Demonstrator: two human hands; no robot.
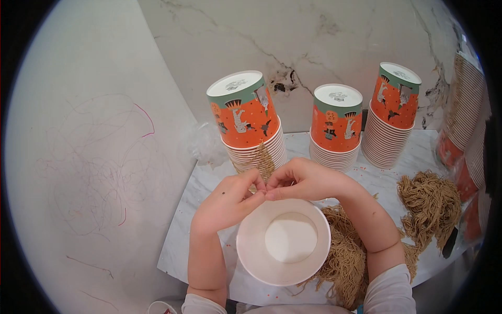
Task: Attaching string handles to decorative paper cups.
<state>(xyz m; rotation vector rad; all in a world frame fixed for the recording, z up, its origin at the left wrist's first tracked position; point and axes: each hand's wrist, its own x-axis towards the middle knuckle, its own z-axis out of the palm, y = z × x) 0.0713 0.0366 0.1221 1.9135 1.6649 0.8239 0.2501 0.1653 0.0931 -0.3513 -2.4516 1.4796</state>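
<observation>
My left hand (226, 199) and my right hand (311, 180) meet fingertip to fingertip, both pinched, above the far rim of a white paper bucket (246, 248). Just beyond the fingers shows a small bunch of tan string (264, 163), which seems to run down into both pinches; the exact grip is partly hidden. The bucket stands upright with its mouth toward me, and I see nothing inside. A loose heap of tan string (342, 261) lies to the right of the bucket, partly under my right forearm.
Upside-down stacks of orange-and-green paper buckets stand at the back: left (243, 123), middle (337, 125) and right (392, 107). Another tan string pile (429, 206) lies right, near plastic-wrapped bucket stacks (460, 104). A scribbled white wall (94, 172) borders the marbled table (183, 225).
</observation>
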